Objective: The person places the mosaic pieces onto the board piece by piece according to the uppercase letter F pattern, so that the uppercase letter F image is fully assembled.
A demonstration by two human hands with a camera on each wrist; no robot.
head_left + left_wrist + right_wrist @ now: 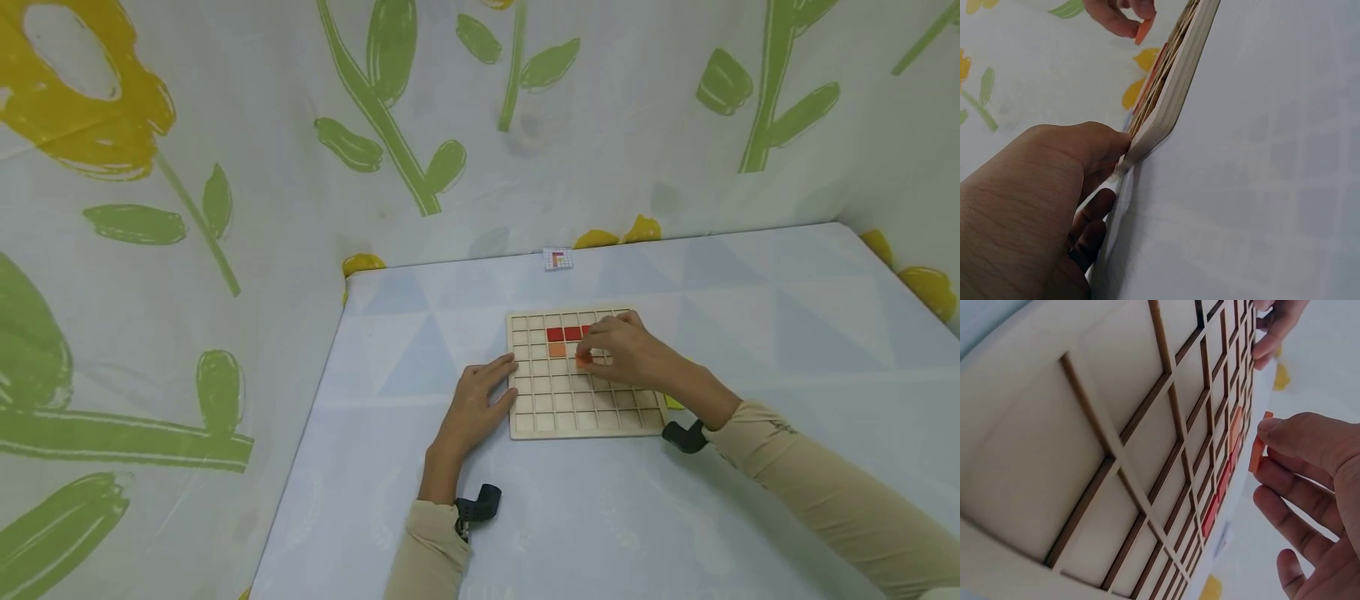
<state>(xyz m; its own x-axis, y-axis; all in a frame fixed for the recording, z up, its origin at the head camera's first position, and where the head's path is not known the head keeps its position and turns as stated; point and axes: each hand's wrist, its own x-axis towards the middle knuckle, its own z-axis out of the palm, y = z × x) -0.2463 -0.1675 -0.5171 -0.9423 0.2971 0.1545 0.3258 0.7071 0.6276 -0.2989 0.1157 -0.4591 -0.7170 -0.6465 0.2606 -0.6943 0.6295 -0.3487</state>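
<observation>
A light wooden grid board (532, 422) lies on the table. Three red square tiles (573, 333) sit in a row in its upper cells, the rightmost partly covered by the right hand. Below the leftmost red one lies an orange tile (557, 350). My right hand (624, 348) pinches a second orange tile (1259, 450) between thumb and fingertips, and the right wrist view shows this tile raised off the grid. At the board's left edge rests my left hand (474, 402), its fingers extended, fingertips and thumb touching the frame.
A small card (558, 258) with a coloured grid pattern stands at the table's back edge. Something yellow (673, 402) shows at the board's right side, partly hidden by the right forearm. Flower-printed cloth (525, 183) hangs behind and left of the table.
</observation>
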